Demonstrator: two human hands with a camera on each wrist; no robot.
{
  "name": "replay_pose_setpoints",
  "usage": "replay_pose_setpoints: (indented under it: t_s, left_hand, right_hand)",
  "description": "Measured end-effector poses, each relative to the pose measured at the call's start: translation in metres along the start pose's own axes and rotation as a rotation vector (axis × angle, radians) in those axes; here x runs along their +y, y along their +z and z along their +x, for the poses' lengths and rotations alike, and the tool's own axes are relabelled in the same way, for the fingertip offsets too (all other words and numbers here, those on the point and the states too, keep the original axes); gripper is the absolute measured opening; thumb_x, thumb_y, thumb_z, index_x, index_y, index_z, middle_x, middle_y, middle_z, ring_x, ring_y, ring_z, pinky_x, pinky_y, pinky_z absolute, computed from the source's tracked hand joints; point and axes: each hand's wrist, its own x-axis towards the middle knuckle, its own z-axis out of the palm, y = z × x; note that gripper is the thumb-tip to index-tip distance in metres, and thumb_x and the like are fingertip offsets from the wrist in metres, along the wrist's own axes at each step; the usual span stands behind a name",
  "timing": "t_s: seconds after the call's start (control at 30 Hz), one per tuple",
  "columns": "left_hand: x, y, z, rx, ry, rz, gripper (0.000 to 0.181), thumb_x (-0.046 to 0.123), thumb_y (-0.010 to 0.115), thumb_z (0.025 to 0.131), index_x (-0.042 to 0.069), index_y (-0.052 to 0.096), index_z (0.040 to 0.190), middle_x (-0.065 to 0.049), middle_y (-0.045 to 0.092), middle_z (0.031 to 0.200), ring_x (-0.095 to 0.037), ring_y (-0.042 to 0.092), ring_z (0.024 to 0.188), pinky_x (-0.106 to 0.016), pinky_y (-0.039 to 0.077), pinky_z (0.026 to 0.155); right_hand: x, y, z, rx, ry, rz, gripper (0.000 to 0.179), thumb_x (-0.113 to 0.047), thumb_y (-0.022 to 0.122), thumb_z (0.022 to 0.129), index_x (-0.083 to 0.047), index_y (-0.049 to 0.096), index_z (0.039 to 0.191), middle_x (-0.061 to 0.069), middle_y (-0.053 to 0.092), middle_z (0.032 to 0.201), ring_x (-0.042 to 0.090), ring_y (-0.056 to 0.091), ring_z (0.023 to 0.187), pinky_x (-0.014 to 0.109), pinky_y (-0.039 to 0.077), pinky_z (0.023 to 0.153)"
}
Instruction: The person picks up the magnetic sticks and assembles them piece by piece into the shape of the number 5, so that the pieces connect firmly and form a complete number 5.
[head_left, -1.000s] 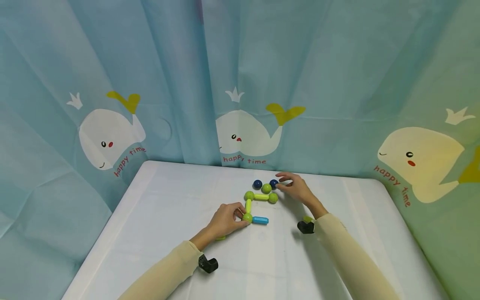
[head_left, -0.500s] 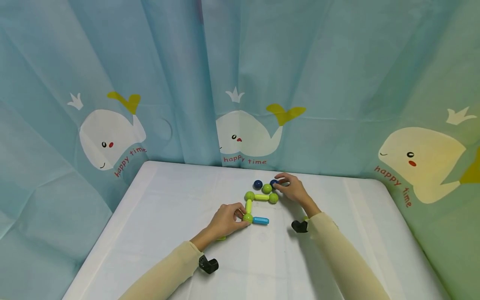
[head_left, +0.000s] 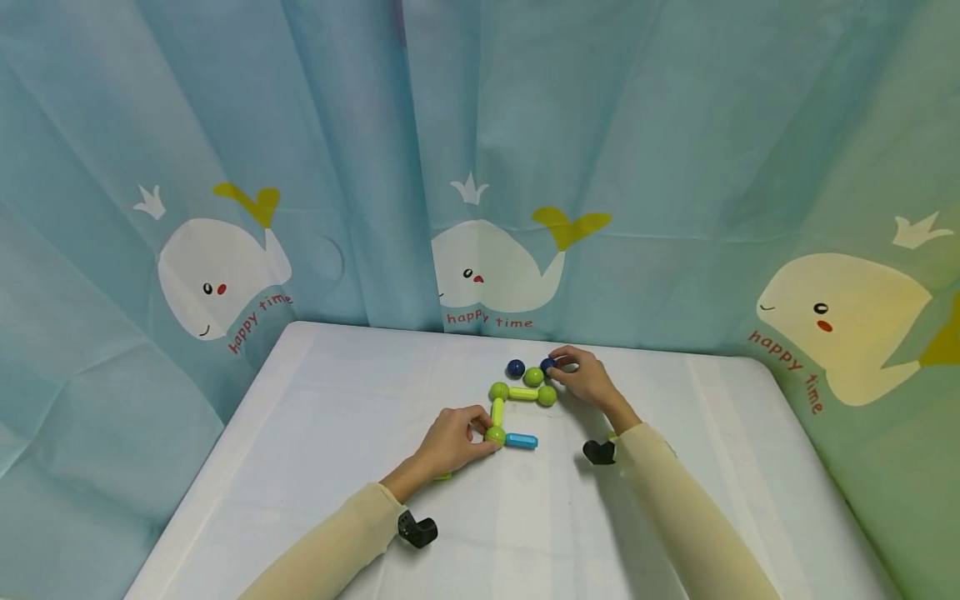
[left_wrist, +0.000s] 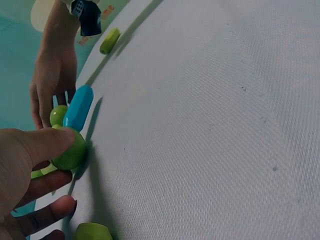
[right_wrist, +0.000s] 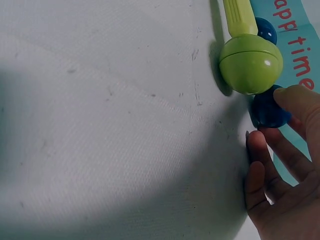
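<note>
left hand [head_left: 448, 442]: gripped the near green ball [head_left: 495, 436] between thumb and fingers
right hand [head_left: 588, 380]: pinched a dark blue ball [right_wrist: 269, 110] near the surface's far edge
blue rod [head_left: 522, 442]: met the near green ball, pointing right
green rods [head_left: 498, 412]: linked that ball to a corner ball [head_left: 499, 391], then an end ball [head_left: 547, 396]
middle ball [head_left: 534, 377]: sat beyond, between the pinched ball and a second blue ball [head_left: 516, 368]
surface [head_left: 345, 392]: white, before a whale-printed curtain [head_left: 360, 167]

Green balls [head_left: 547, 396]: four. Navy balls [head_left: 516, 368]: two. Blue rod [head_left: 521, 441]: one. Green rods [head_left: 522, 394]: at least three. Hands [head_left: 453, 438]: two.
</note>
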Motion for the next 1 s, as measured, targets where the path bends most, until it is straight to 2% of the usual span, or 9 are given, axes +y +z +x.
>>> replay_pose_setpoints:
  t_s: [0.4, 0.73, 0.87, 1.0]
  left_hand:
    - [-0.002, 0.002, 0.001, 0.009, 0.004, -0.004, 0.024, 0.024, 0.086, 0.086, 0.017, 0.073, 0.105, 0.008, 0.074, 0.095, -0.004, 0.047, 0.063, -0.023, 0.04, 0.061]
    - [-0.003, 0.003, 0.002, 0.001, 0.022, -0.011, 0.023, 0.024, 0.086, 0.086, 0.018, 0.073, 0.104, 0.009, 0.074, 0.093, -0.003, 0.048, 0.063, -0.022, 0.04, 0.06]
    - [-0.002, 0.002, 0.002, -0.001, 0.014, -0.016, 0.022, 0.024, 0.086, 0.086, 0.018, 0.073, 0.103, 0.01, 0.074, 0.093, -0.003, 0.048, 0.063, -0.022, 0.041, 0.06]
    - [-0.001, 0.001, 0.001, -0.009, -0.005, -0.021, 0.022, 0.024, 0.086, 0.086, 0.019, 0.073, 0.103, 0.011, 0.073, 0.093, -0.003, 0.048, 0.063, -0.021, 0.04, 0.06]
  right_hand:
    - [-0.002, -0.003, 0.0, -0.017, -0.015, -0.014, 0.033, -0.016, 0.069, 0.099, -0.002, 0.064, 0.129, 0.021, 0.067, 0.127, 0.038, 0.061, 0.12, 0.052, 0.049, 0.099]
    - [-0.009, -0.019, -0.008, -0.047, -0.049, -0.065, 0.032, -0.013, 0.071, 0.097, -0.001, 0.067, 0.126, 0.022, 0.069, 0.123, 0.04, 0.063, 0.117, 0.052, 0.052, 0.094]
    - [-0.012, -0.026, -0.015, -0.065, -0.075, -0.078, 0.031, -0.014, 0.072, 0.096, -0.003, 0.068, 0.125, 0.021, 0.069, 0.124, 0.039, 0.065, 0.11, 0.051, 0.053, 0.09]
    - [-0.013, -0.032, -0.024, -0.064, -0.108, -0.102, 0.029, -0.015, 0.074, 0.095, -0.007, 0.069, 0.123, 0.018, 0.07, 0.123, 0.031, 0.068, 0.096, 0.045, 0.054, 0.083]
